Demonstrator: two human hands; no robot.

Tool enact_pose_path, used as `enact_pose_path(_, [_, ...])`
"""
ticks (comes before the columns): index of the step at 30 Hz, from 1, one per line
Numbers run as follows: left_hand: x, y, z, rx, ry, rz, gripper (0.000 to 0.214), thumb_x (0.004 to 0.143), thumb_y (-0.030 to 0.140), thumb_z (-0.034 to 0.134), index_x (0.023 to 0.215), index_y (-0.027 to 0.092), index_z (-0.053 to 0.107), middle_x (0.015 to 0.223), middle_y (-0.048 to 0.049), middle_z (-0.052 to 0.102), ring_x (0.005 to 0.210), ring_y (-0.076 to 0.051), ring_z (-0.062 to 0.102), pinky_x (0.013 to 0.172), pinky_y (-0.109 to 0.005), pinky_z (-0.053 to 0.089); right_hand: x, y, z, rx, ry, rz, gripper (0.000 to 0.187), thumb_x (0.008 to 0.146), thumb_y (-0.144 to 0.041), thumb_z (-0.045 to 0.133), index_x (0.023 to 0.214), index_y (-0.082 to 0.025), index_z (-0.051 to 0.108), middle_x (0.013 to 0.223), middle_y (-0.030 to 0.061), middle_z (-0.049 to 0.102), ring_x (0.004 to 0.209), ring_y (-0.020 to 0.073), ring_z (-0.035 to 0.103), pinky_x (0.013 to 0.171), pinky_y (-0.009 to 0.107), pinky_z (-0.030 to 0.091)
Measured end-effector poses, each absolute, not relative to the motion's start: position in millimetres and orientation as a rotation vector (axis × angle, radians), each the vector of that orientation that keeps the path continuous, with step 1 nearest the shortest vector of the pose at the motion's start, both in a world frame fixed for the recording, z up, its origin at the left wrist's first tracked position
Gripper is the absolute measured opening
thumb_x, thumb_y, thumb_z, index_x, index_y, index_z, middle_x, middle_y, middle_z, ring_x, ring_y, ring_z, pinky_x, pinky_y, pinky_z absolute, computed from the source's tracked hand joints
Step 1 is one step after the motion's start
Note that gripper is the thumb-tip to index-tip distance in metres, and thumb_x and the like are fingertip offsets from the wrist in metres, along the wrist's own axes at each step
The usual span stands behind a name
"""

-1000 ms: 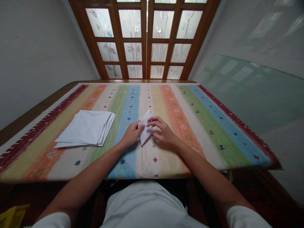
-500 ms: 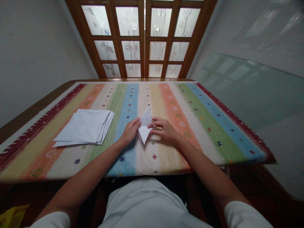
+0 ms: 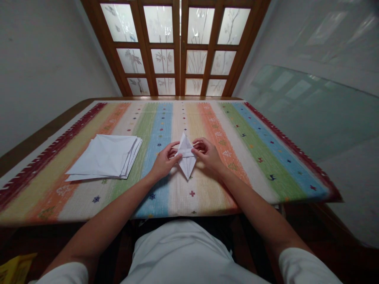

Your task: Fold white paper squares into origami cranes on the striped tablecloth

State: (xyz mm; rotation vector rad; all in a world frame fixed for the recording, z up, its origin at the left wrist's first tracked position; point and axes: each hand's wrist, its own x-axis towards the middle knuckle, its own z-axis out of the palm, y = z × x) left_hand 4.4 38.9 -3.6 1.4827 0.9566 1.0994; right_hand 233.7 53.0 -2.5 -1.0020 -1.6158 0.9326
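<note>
A white paper folded into a narrow diamond shape (image 3: 187,159) lies on the striped tablecloth (image 3: 242,157) in front of me. My left hand (image 3: 164,161) pinches its left side with curled fingers. My right hand (image 3: 209,155) pinches its right side the same way. Both hands rest on the cloth with the paper between them, its points facing away from me and toward me.
A stack of white paper sheets (image 3: 105,156) lies on the cloth to the left. A wooden-framed frosted glass door (image 3: 177,47) stands behind the table. A glass panel (image 3: 310,114) leans at the right. Something yellow (image 3: 13,268) shows at the bottom left.
The paper was a slanted, partly lifted flap between my fingers; now it is opened into a symmetric diamond flat on the cloth. Both hands have shifted slightly away from me.
</note>
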Motion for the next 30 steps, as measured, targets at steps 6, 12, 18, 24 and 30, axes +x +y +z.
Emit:
enact_pose_path(6, [2, 41, -4, 1.553, 1.122, 1.154, 0.03, 0.088, 0.037, 0.075, 0.11, 0.022, 0.06, 0.088, -0.0007, 0.07, 0.079, -0.015, 0.067, 0.074, -0.027, 0.053, 234, 49, 2, -0.985, -1.763, 0.874, 0.015, 0.093, -0.038, 0.067, 0.096, -0.024, 0.072, 0.097, 0.0056, 0.075, 0.088, 0.021, 0.07, 0.079, 0.034, 0.056])
enact_pose_path(12, [-1, 39, 0, 1.776, 1.189, 1.066, 0.021, 0.095, 0.033, 0.068, 0.109, 0.019, 0.07, 0.119, -0.0115, 0.074, 0.102, -0.022, 0.072, 0.088, -0.035, 0.059, 237, 52, 0, -1.051, -1.917, 0.723, 0.028, 0.096, -0.019, 0.058, 0.108, -0.022, 0.083, 0.111, 0.011, 0.078, 0.096, 0.0222, 0.071, 0.076, 0.031, 0.055])
enact_pose_path(18, [-1, 37, -2, 2.179, 1.26, 0.903, 0.024, 0.09, 0.028, 0.08, 0.113, 0.022, 0.076, 0.14, -0.0134, 0.066, 0.134, -0.03, 0.061, 0.119, -0.052, 0.045, 243, 56, -6, -1.218, -2.123, 0.611, 0.029, 0.089, -0.011, 0.067, 0.109, -0.021, 0.086, 0.1, 0.0093, 0.078, 0.079, 0.02, 0.066, 0.078, 0.033, 0.051])
enact_pose_path(24, [1, 33, -5, 2.273, 1.22, 0.689, 0.014, 0.089, 0.023, 0.077, 0.103, 0.02, 0.079, 0.113, -0.0111, 0.073, 0.108, -0.028, 0.067, 0.104, -0.046, 0.053, 250, 50, 1, -1.199, -2.34, 0.526, 0.025, 0.083, -0.01, 0.075, 0.102, -0.022, 0.087, 0.086, 0.0061, 0.067, 0.086, 0.0229, 0.061, 0.082, 0.034, 0.047])
enact_pose_path(30, [-1, 36, -7, 2.253, 1.224, 0.661, 0.012, 0.093, 0.02, 0.069, 0.1, 0.019, 0.079, 0.106, -0.0089, 0.073, 0.085, -0.021, 0.067, 0.086, -0.035, 0.054, 249, 56, -1, -1.023, -2.316, 0.675, 0.018, 0.082, -0.022, 0.089, 0.099, -0.024, 0.086, 0.112, 0.0094, 0.073, 0.107, 0.0256, 0.067, 0.096, 0.038, 0.052])
